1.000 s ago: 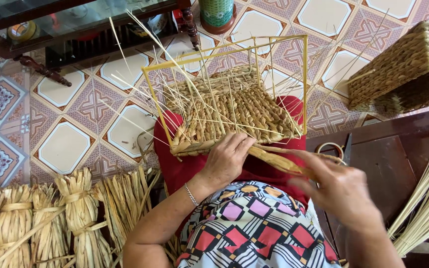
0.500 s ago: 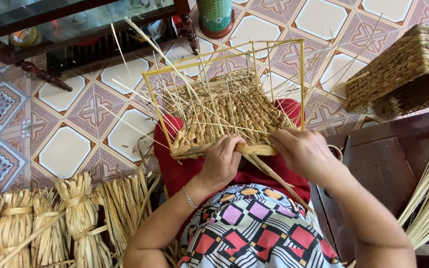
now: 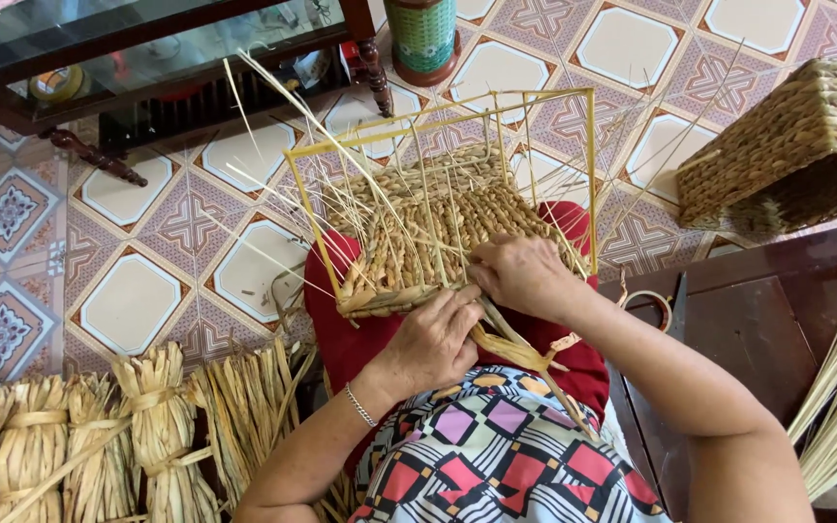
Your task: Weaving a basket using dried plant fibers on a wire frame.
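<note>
Both hands work one half-woven straw basket on a yellow wire frame (image 3: 438, 228): left hand (image 3: 435, 341) and right hand (image 3: 523, 276) pinch flat straw strands (image 3: 508, 347) at its near edge.

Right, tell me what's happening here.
A seated person is weaving a straw basket on a yellow wire frame resting on their lap. The left hand pinches the woven edge, while the right hand presses a flat strand into it. Tied straw bundles lie on the tiled floor, and a finished basket sits nearby.
</note>
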